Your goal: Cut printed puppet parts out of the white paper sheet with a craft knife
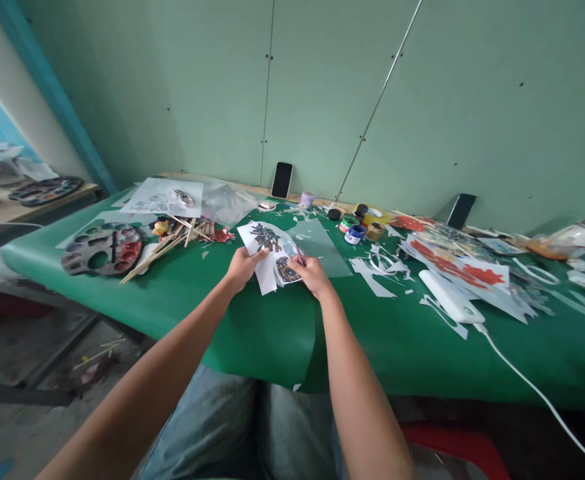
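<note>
A white paper sheet [265, 250] with dark painted figures lies on the green table cover [252, 327] in front of me. My left hand [242, 267] is closed on the sheet's left edge, thumb on top. My right hand [313, 272] pinches a thin red-handled brush [299, 254] with its tip on a dark painted patch at the sheet's right side. A clear plastic sheet [322, 247] lies just behind the paper.
A round paint palette [103, 249] and wooden sticks [165, 247] lie to the left. Small paint pots [356, 232] stand behind. Two phones [281, 179] lean on the wall. Paper scraps, red cut-outs [465, 270], a white power bank [451, 296] and its cable fill the right.
</note>
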A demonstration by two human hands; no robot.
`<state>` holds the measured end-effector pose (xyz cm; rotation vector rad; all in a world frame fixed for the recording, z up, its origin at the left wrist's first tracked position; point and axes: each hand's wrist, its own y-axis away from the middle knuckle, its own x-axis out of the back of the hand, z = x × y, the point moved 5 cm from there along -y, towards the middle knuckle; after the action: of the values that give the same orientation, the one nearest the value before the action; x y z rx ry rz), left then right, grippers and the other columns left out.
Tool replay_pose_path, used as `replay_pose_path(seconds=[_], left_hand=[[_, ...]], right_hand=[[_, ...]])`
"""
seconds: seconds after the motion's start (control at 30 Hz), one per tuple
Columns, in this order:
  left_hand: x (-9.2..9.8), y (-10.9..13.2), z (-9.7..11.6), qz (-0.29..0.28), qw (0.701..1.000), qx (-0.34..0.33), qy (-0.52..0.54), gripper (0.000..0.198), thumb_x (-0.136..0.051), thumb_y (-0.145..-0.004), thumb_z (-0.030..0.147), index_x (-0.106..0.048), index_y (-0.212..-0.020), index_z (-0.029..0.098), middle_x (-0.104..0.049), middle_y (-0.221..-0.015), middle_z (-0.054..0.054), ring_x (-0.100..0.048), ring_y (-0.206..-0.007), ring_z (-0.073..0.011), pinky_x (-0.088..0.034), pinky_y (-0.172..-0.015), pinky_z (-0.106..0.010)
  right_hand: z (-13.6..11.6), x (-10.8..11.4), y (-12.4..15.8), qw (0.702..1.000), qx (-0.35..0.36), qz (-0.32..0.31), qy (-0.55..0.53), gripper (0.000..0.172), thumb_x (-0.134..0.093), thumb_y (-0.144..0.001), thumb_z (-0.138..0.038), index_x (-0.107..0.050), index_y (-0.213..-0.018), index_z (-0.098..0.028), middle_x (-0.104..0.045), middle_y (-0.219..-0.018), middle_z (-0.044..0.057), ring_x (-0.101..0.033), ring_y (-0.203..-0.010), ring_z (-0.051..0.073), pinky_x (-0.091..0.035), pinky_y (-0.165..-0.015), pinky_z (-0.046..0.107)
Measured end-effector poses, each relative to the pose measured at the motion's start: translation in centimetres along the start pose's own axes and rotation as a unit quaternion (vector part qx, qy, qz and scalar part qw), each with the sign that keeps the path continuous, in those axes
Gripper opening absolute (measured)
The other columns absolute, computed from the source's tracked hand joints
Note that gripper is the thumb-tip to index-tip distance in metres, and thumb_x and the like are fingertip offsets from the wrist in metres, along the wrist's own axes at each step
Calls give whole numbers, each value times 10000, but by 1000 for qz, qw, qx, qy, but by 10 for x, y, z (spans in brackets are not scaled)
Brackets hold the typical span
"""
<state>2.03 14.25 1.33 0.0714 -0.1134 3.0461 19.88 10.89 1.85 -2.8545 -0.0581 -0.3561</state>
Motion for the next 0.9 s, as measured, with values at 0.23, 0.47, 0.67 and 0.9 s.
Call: replay_pose_path(seconds=[0.23,0.47,0.67,0.9], left_hand=[[3,1,11,-33,997,-17,-68,193,-735,-768,285,-673,-854,125,-700,-829,-32,-655,-767,-181,-524,-728,-316],[1,3,35,-209,970,-7,-123,447,-834,-506,140,-720,-937,167,-736,-817,-38,-669,-716,-233,-483,-657,-276],[-17,0,37,-293,937,-18,-192,504,-830,-406,95,-752,-888,223,-728,-759,7,-672,-736,-233,-445,-653,-240],[-16,4,28,-287,867,-203,-353,525,-690,-712,247,-633,-1234,279,-701,-1143,-39,-605,-1045,-271,-379,-934,-342]], right_hand=[[-1,8,2,998,14,34,60,559,-297,-838,-737,-509,-789,-222,-416,-548,-55,-337,-438,102,-316,-471,251],[-26,22,17,975,57,-49,208,333,-464,-901,-500,-649,-935,-226,-675,-823,46,-590,-713,182,-370,-606,260],[-39,10,32,901,173,-157,367,328,-347,-977,-377,-629,-1009,-213,-680,-783,37,-582,-620,140,-340,-509,229],[-16,6,50,862,206,-136,443,334,-334,-994,-338,-630,-979,-184,-705,-767,43,-618,-595,142,-360,-485,236]])
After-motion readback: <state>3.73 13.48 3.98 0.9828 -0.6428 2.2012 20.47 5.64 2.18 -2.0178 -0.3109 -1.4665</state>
